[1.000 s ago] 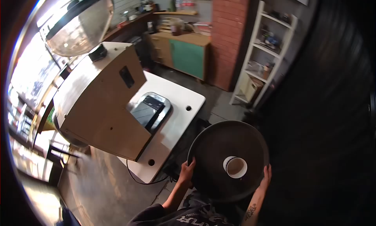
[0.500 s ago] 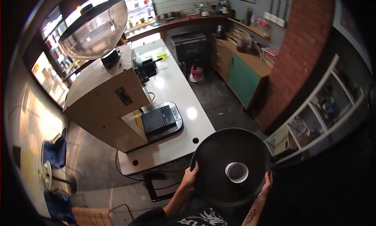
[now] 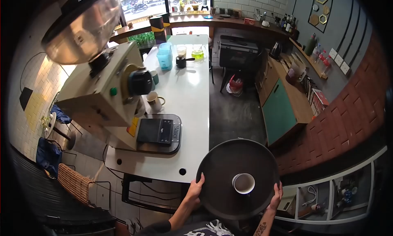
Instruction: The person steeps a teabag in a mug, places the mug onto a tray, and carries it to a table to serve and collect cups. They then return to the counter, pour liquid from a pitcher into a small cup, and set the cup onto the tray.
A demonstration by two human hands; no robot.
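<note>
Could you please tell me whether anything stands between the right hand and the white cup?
Nothing visible does: the right hand holds the dark tray at its edge, and only the tray's bare surface lies between that edge and the white cup.

Wide head-height view, facing forward and down; tray (image 3: pixel 221 166) close below, window (image 3: pixel 144 6) far ahead.

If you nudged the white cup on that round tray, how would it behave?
The cup would likely slide or tip, since nothing steadies it. If toppled, its round wall suggests rolling, though the tray has a raised rim that might stop it.
</note>
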